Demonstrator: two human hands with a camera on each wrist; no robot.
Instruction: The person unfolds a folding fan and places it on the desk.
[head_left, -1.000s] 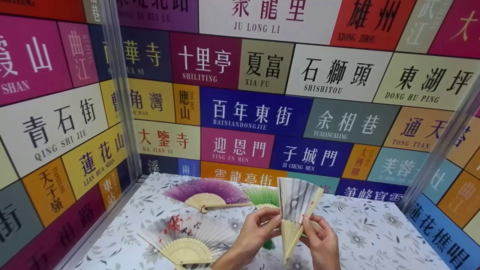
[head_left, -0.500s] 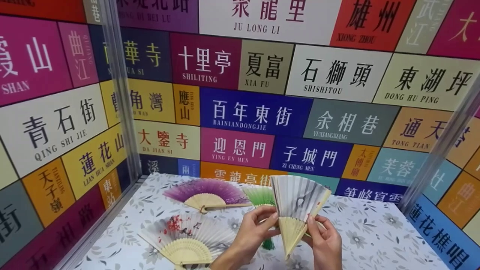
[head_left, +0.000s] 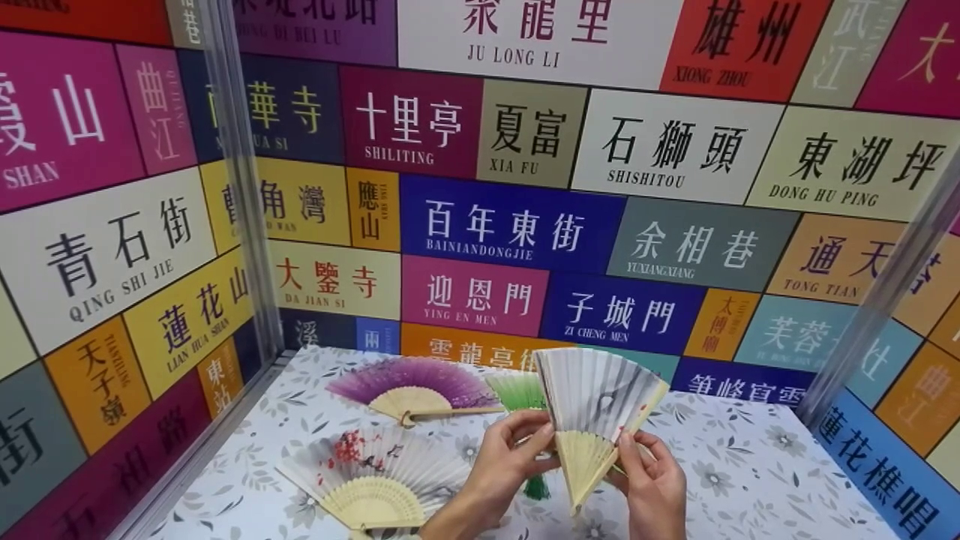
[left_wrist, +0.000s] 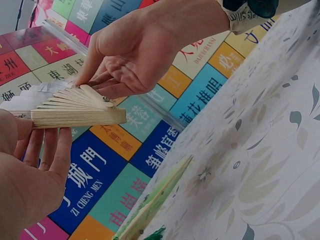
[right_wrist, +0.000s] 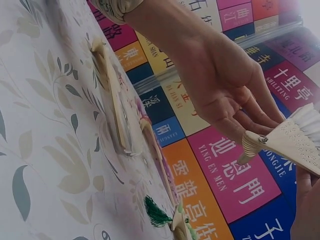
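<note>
A partly spread folding fan [head_left: 596, 397], grey-white cloth on pale bamboo ribs, is held up above the table with its pivot pointing down. My left hand [head_left: 504, 471] pinches its left edge between thumb and fingers. At the opposite edge, my right hand [head_left: 651, 476] pinches the outer rib. The left wrist view shows the fan's stacked ribs [left_wrist: 75, 118] lying tight on one side and fanned on the other. In the right wrist view, small perforations mark the ribs [right_wrist: 295, 140] near the metal pivot. A green fan [head_left: 517, 391] with a green tassel [head_left: 537, 488] lies partly hidden behind my hands.
On the table's leaf-patterned cloth [head_left: 750, 480], a purple fan [head_left: 431, 382] lies spread at the back. Nearer, to the left, a white fan with red blossoms [head_left: 375, 472] is also spread. A wall of coloured name panels [head_left: 514, 221] rises behind the table.
The grey-white fan has spread wider. My right hand has moved slightly right with its edge, and my left hand slightly left and up. The fans on the table have not moved.
</note>
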